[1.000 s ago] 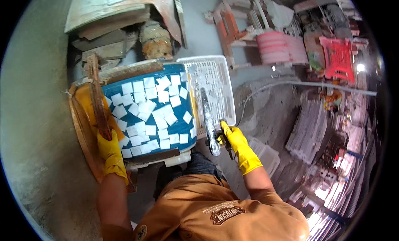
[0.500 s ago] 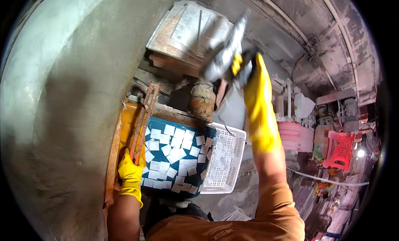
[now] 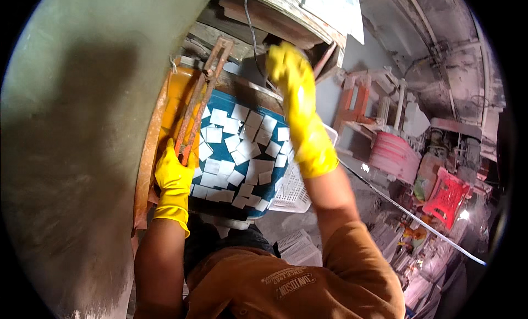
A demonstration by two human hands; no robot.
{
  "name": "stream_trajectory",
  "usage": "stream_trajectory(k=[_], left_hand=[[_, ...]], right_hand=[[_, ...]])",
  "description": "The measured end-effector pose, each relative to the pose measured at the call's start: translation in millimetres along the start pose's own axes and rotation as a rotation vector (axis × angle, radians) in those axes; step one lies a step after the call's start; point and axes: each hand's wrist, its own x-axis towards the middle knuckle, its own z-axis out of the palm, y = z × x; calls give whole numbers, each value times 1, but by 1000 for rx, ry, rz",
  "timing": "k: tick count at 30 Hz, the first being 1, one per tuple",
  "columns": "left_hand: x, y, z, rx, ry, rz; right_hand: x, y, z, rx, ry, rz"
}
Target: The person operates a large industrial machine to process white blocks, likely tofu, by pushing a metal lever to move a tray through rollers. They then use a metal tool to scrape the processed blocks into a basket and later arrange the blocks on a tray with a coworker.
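1. Grasping the near end of the rusty tool (image 3: 209,74) with the left hand (image 3: 175,173), in a yellow glove, just beside the left edge of the blue tray (image 3: 223,100).
2. Slanting, as to that tool, from the left hand past the tray's far left corner, above a yellow sheet (image 3: 179,93).
3. Raised past the tray's far right corner, with the right hand (image 3: 291,71), also gloved; blurred at the fingers, so cannot tell whether clenched, loose or grasping.
4. Scattered over the tray: white tiles (image 3: 219,117), partly overlapping.
5. Beside its right edge: a white basket (image 3: 297,200).
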Motion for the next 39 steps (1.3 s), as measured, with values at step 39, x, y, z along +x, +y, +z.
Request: stream_trajectory(k=[39], left_hand=[[10, -27, 8, 7, 69, 150]], right_hand=[[-414, 195, 31, -1140, 1316, 503]])
